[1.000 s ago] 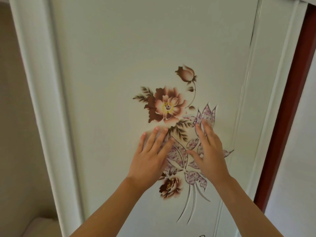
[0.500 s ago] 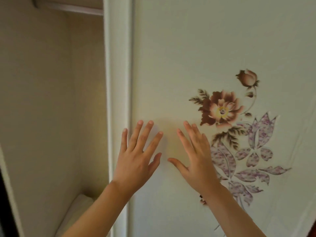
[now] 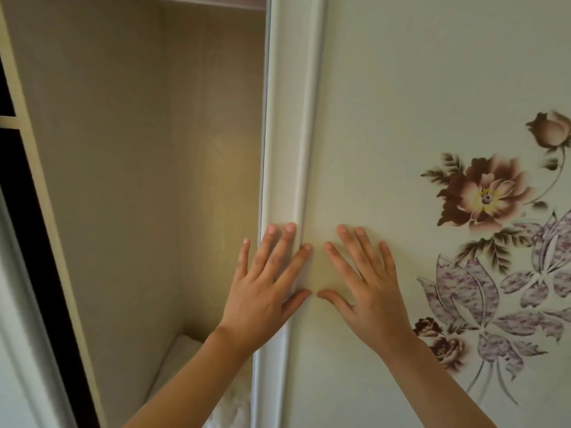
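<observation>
A pale sliding wardrobe door (image 3: 401,88) with a printed flower pattern (image 3: 485,196) fills the right half of the view. Its raised left frame strip (image 3: 293,118) runs top to bottom. My left hand (image 3: 265,291) lies flat with straight spread fingers on that frame strip. My right hand (image 3: 367,288) presses flat on the door panel just beside it, thumbs almost touching. Neither hand holds anything.
Left of the door the wardrobe interior (image 3: 139,180) stands open, beige walls and a rail or shelf edge at the top. Something white and soft (image 3: 191,375) lies at its bottom. A dark gap and another frame (image 3: 18,211) run along the far left.
The door has slid to the right under both flat hands, uncovering more of the wardrobe interior. My hands now sit at the door's left edge instead of on the flowers.
</observation>
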